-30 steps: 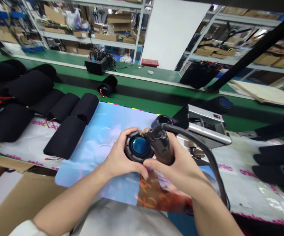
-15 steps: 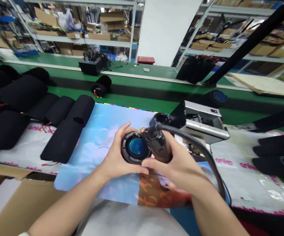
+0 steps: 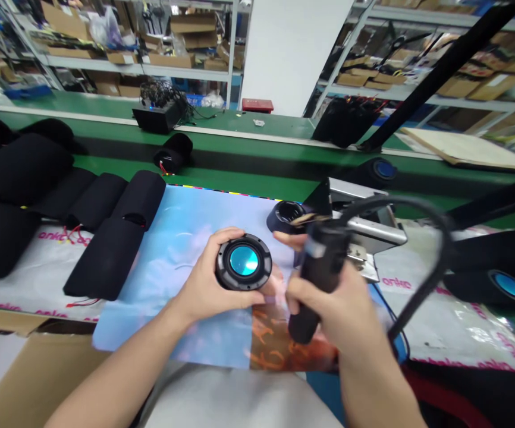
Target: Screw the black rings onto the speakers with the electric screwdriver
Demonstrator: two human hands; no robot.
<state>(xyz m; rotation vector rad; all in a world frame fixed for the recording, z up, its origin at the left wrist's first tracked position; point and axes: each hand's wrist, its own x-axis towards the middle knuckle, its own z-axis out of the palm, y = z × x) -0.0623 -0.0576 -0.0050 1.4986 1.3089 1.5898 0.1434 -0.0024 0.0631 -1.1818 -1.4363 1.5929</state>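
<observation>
My left hand [image 3: 206, 285] grips a round black speaker part with a shiny blue centre [image 3: 244, 261], held face up over a light blue printed sheet [image 3: 181, 238]. My right hand [image 3: 335, 309] is wrapped round a black corded tool [image 3: 317, 270], now lifted off to the right of the speaker part, its thick black cable [image 3: 436, 249] looping up and right. A small black cup-shaped part [image 3: 286, 215] sits just beyond the hands.
Several black fabric-covered cylinders [image 3: 106, 255] lie at the left. More of them, one showing a blue end [image 3: 509, 285], lie at the right. A metal fixture [image 3: 364, 229] stands behind the tool. A green conveyor [image 3: 239, 157] crosses behind; a cardboard box [image 3: 30, 380] sits lower left.
My right hand has drawn the black tool away from the speaker part toward the right. The left hand still holds the speaker part, now fully uncovered.
</observation>
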